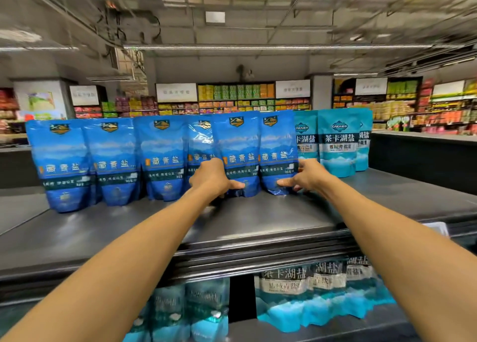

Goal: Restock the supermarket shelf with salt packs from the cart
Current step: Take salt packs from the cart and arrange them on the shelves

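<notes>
Two dark blue salt packs stand upright at the centre of the frame on the grey top shelf [258, 220], long axes vertical, printed faces toward the camera. The left hand [211, 177] grips the left pack [237, 145] by its lower left edge, thumb across its front. The right hand [307, 176] holds the right pack [277, 145] at its lower right edge, fingers curled round it. More dark blue packs [111, 158] line up to the left; turquoise packs [338, 143] stand just to the right, reading "茶卡湖盐". The blue ones read "藏青盐". Further turquoise packs [304, 297] fill the lower shelf.
</notes>
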Available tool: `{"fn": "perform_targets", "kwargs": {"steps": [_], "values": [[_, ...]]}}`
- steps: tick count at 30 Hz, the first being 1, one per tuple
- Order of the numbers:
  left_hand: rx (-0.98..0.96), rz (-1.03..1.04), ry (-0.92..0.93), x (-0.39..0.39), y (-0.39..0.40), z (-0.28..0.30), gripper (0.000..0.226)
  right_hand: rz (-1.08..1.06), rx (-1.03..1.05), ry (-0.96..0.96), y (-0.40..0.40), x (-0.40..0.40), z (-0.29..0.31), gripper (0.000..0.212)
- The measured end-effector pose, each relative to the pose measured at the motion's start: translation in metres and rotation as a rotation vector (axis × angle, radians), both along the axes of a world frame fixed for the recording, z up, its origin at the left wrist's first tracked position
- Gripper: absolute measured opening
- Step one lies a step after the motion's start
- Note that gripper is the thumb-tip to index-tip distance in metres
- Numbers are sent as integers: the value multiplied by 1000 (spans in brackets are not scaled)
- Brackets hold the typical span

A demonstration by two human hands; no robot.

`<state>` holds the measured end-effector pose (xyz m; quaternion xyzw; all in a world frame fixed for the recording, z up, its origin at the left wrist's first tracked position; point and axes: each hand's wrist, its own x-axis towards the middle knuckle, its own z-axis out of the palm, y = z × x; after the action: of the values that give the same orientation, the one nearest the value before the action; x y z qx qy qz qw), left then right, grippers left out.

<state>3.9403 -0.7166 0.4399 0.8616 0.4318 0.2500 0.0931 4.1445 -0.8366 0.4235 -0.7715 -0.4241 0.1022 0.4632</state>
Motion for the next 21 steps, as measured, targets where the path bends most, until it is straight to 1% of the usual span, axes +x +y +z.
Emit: {"fn": "perform_targets", "kwargs": {"steps": [4, 6, 9, 11, 13, 14, 15, 16, 17, 19, 20, 21], "values": [[182, 53, 164, 12, -1, 1, 65, -58, -9, -64, 10, 1, 0, 37], [201, 66, 182, 15, 2, -1, 68, -68, -10, -71, 11, 2, 0, 39], [181, 69, 168, 16, 3, -5, 65, -70, -6, -68, 10, 0, -1, 38], [193, 69, 174, 14, 0, -5, 62, -87, -35, -100, 5, -2, 2, 37], [231, 46, 149, 7, -7, -3, 53, -137, -119, -208, -7, -5, 4, 53], [239, 20, 102, 3, -11, -2, 50, -171, -139, -257, -15, -7, 5, 63], [235, -20, 38, -2, -18, 0, 49, -199, -121, -284, -25, -9, 5, 70], [219, -76, -36, -7, -26, 1, 49, -212, -56, -275, -37, -11, 5, 68], [196, -141, -115, -12, -36, 3, 48, -205, 50, -235, -52, -15, 3, 56], [135, -255, -297, -21, -62, 3, 41, -152, 311, -144, -86, -26, -3, 25], [78, -303, -404, -25, -78, 1, 34, -115, 437, -105, -106, -32, -9, 14], [1, -362, -521, -28, -96, -2, 28, -88, 538, -86, -128, -39, -17, 7]]}}
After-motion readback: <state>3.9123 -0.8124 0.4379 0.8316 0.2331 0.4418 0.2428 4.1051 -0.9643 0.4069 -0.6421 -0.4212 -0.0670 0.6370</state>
